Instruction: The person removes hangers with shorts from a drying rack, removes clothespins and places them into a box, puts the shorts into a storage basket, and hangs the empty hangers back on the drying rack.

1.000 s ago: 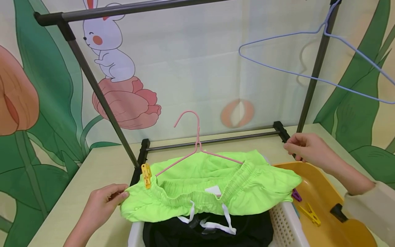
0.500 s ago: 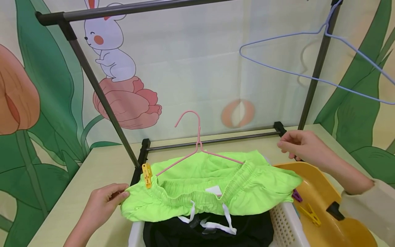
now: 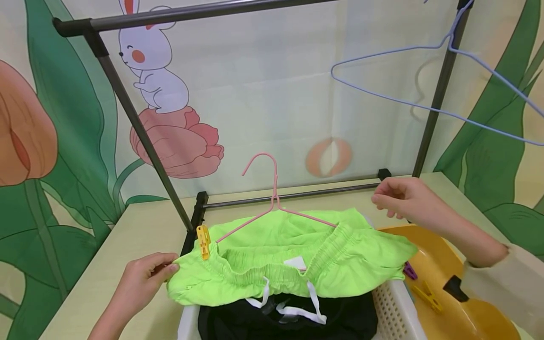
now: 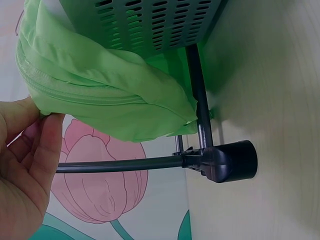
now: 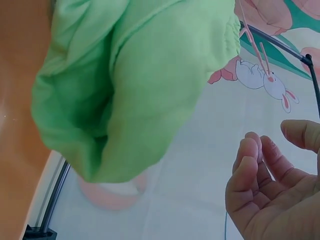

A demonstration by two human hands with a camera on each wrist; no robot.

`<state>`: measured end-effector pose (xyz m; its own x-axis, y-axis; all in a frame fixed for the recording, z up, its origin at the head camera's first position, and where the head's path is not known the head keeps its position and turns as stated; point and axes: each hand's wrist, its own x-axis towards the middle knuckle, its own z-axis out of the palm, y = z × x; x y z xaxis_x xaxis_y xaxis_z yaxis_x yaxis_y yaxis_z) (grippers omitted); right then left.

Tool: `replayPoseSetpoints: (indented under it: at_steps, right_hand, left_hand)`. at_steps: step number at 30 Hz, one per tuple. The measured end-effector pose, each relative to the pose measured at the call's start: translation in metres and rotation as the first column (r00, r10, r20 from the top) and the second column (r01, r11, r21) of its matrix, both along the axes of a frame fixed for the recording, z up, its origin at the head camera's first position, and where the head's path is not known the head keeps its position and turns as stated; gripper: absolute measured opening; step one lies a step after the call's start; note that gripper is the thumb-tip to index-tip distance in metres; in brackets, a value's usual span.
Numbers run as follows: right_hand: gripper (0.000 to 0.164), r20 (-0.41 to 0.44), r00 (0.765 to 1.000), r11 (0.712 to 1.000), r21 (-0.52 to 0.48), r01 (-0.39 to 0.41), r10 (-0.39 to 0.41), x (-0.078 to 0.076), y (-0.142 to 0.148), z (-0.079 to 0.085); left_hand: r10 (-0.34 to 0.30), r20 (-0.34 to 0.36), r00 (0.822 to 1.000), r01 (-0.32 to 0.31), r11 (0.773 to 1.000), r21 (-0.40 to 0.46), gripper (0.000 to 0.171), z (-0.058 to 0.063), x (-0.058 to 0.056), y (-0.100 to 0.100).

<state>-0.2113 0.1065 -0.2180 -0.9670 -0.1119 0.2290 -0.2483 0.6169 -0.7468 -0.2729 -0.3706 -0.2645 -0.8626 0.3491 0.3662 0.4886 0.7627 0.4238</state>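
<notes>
Bright green shorts (image 3: 272, 283) with a gathered waistband and white drawstrings lie over a white basket (image 3: 397, 307). A pink hanger (image 3: 275, 189) sits in the waistband, its hook pointing up. On the left of the waistband a yellow clothespin (image 3: 203, 242) is clipped. My left hand (image 3: 146, 278) pinches the left edge of the shorts between thumb and fingers; the left wrist view shows the cloth (image 4: 110, 95) at the fingertips. To the right, my right hand (image 3: 403, 200) hovers above the shorts' far right side, fingers loosely bent, holding nothing; in the right wrist view its thumb stands apart.
Black cloth (image 3: 238, 326) fills the basket's front. Beside it, an orange tub (image 3: 471, 321) holds a yellow clothespin (image 3: 427, 296) and a purple clothespin (image 3: 409, 270). A dark metal rack (image 3: 140, 127) stands behind, with a blue hanger (image 3: 391, 97) at its right post.
My right hand has moved left, toward the shorts, and slightly up. The left hand keeps its pinch on the shorts, which stay in place.
</notes>
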Motion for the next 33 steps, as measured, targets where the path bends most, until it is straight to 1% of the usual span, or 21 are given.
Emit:
replayPoseSetpoints:
  at_steps: [6,13,22,27,33]
  right_hand:
    - [0.017,0.016,1.0,1.0,0.004,-0.011,0.011,0.0,-0.007,0.006]
    - [0.018,0.027,1.0,0.999,0.039,-0.012,0.011,-0.001,-0.016,0.013]
    - [0.019,0.047,0.997,0.998,0.026,-0.057,0.056,-0.004,-0.03,0.02]
    - [0.017,0.029,0.995,0.995,0.016,-0.094,0.093,-0.007,-0.039,0.023]
    - [0.012,-0.016,0.989,0.987,0.055,-0.149,0.15,-0.009,-0.05,0.025]
  left_hand:
    - [-0.003,-0.008,1.0,0.003,1.0,0.001,0.015,0.0,0.0,0.0]
    - [-0.005,-0.023,1.0,0.005,1.0,0.002,0.014,0.0,0.001,0.0]
    - [-0.003,-0.02,1.0,0.003,1.0,-0.002,0.014,0.001,0.001,0.0]
    - [-0.002,-0.019,1.0,0.002,1.0,-0.005,0.013,0.001,0.0,-0.001]
    - [-0.009,-0.021,1.0,0.009,1.0,-0.009,0.013,0.002,0.0,0.0]
